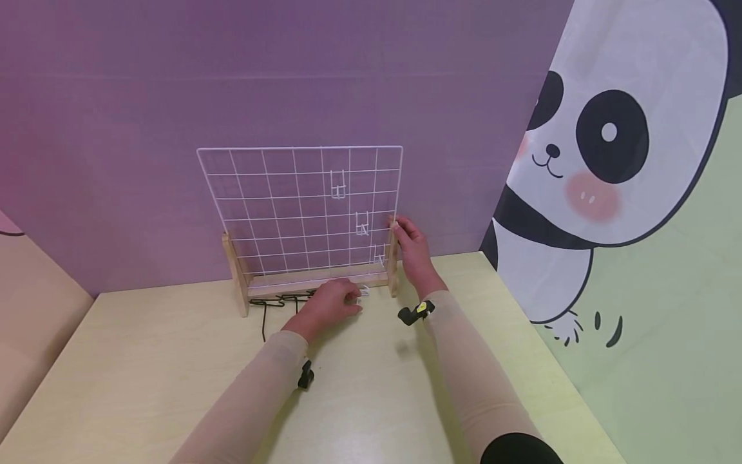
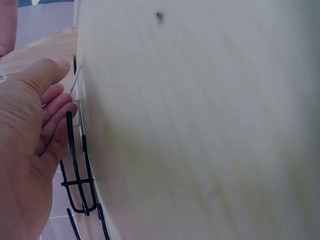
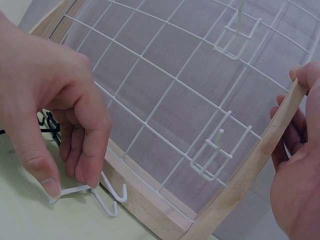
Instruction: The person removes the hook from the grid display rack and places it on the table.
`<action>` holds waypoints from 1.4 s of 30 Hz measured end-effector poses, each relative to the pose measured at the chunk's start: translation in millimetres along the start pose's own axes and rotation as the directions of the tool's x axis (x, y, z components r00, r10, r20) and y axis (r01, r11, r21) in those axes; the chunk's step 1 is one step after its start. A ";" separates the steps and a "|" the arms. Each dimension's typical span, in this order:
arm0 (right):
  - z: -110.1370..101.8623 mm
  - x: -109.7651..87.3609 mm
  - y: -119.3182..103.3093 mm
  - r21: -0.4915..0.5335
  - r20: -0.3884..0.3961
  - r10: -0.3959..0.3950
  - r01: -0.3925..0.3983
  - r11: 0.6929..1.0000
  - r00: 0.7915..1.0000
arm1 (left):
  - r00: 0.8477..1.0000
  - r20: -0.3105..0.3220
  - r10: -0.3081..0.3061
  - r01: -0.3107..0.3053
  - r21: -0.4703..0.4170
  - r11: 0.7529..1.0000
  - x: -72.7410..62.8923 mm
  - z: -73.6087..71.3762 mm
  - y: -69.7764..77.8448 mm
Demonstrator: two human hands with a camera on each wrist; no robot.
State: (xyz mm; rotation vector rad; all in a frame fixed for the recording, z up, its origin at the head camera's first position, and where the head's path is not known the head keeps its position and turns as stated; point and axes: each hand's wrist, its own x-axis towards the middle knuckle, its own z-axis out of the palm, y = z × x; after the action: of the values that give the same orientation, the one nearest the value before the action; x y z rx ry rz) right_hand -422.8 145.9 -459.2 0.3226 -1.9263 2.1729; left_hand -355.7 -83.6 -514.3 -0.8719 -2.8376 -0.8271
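Observation:
A white wire grid (image 1: 301, 206) stands upright in a wooden stand (image 1: 234, 274). My right hand (image 1: 414, 248) grips the stand's right upright (image 3: 260, 160), thumb on its edge and fingers behind. Low in front of the base, my left hand (image 1: 330, 303) pinches a loose white wire hook (image 3: 75, 190) between thumb and fingertips; its bent prongs point toward the base. Three more white hooks hang on the grid's right half: an upper hook (image 1: 338, 187), a middle hook (image 1: 362, 222) and a lower hook (image 1: 379, 254).
Several black wire hooks (image 1: 284, 299) lie by the base, left of my left hand; one black hook (image 2: 77, 182) is close to its fingers. The pale table (image 1: 145, 361) meets a purple wall (image 1: 116, 161) behind. A panda picture (image 1: 626, 212) covers the right wall.

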 end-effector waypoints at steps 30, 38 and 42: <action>0.6 -2.1 -3.0 -0.027 0.000 0.012 -0.012 1.000 1.000 | 0.980 -0.148 -0.133 0.114 -0.134 0.984 -8.8 -20.6 8.6; -0.4 -4.5 -4.6 -0.033 0.024 0.003 -0.002 0.999 1.000 | 0.909 -0.355 -0.216 0.121 -0.271 0.955 -6.8 -57.0 28.4; -0.2 -5.2 -5.7 -0.054 0.034 -0.006 0.008 0.999 0.999 | 0.845 -0.501 -0.188 0.015 -0.330 0.944 0.9 -80.2 39.6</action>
State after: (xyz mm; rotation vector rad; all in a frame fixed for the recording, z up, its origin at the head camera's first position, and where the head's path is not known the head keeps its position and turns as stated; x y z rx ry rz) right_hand -416.2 146.6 -455.5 0.3586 -1.9951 2.1198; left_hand -343.0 -96.6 -426.6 -0.4143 -2.3120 -1.3241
